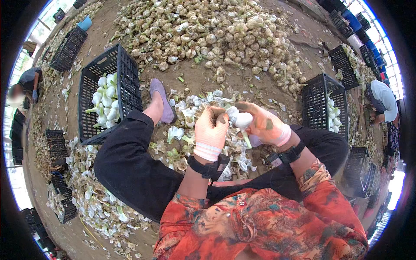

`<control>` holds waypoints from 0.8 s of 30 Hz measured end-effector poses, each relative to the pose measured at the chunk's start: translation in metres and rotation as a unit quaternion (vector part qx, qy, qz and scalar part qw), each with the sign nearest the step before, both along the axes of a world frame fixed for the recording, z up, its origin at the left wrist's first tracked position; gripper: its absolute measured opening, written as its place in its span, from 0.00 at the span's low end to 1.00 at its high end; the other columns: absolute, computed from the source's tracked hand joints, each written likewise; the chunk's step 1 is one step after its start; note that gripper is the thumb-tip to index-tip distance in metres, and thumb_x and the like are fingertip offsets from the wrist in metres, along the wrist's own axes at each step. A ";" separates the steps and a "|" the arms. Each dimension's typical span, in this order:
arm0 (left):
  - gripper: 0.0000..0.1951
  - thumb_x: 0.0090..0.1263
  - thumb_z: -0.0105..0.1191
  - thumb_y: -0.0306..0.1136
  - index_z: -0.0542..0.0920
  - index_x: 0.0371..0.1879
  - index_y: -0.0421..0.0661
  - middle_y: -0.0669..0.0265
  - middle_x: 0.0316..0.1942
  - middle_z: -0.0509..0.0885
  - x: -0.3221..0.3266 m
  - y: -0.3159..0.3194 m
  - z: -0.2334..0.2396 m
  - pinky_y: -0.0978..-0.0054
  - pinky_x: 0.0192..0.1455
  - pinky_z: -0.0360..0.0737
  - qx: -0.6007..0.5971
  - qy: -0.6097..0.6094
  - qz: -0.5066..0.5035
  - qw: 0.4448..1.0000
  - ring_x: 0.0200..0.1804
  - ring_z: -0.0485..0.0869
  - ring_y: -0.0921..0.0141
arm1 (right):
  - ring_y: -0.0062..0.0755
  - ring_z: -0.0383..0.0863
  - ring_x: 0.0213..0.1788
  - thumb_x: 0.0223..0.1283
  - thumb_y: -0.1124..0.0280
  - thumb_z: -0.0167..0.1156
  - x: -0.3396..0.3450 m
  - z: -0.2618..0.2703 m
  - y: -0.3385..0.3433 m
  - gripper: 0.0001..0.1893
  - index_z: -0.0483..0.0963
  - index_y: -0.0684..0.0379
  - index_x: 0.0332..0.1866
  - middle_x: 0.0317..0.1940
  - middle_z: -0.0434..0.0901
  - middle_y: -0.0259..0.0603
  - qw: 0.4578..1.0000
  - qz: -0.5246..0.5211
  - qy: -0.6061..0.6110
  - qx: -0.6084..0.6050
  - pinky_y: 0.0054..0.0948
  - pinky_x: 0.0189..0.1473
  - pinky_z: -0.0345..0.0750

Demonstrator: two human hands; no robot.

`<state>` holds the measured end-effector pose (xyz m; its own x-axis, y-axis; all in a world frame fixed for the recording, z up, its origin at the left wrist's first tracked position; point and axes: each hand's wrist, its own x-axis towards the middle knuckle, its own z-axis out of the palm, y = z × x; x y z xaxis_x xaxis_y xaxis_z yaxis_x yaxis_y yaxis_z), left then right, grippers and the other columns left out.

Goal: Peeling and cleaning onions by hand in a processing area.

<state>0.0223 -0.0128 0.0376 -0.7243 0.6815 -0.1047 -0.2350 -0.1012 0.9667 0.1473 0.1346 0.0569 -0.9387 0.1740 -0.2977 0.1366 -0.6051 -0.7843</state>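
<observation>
My right hand [265, 125], in a light glove with a soiled palm, holds a white garlic bulb [243, 120] whose short green stem points down. Thumb and fingers of my left hand [212, 130], gloved too, pinch a flap of papery garlic skin [232, 113] at the bulb's left side. Below and around both hands, peeled skins [240, 161] lie on the ground between my legs. A trimmed bulb with leafy skin [175, 133] rests among them, left of my left hand.
A large heap of unpeeled garlic [208, 35] lies ahead. Black plastic crates with white bulbs stand at left [130, 81] and right [313, 104]. More skins [94, 191] are piled at lower left. Other people crouch at the far left [29, 79] and far right [383, 97].
</observation>
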 end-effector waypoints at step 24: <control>0.05 0.70 0.55 0.30 0.75 0.36 0.42 0.69 0.28 0.79 0.008 0.044 -0.003 0.80 0.26 0.77 -0.050 -0.074 0.079 0.993 0.27 0.77 0.79 | 0.32 0.80 0.22 0.65 0.34 0.41 0.055 -0.022 0.031 0.36 0.79 0.61 0.42 0.26 0.83 0.39 0.950 -0.216 -0.070 -0.213 0.25 0.17 0.71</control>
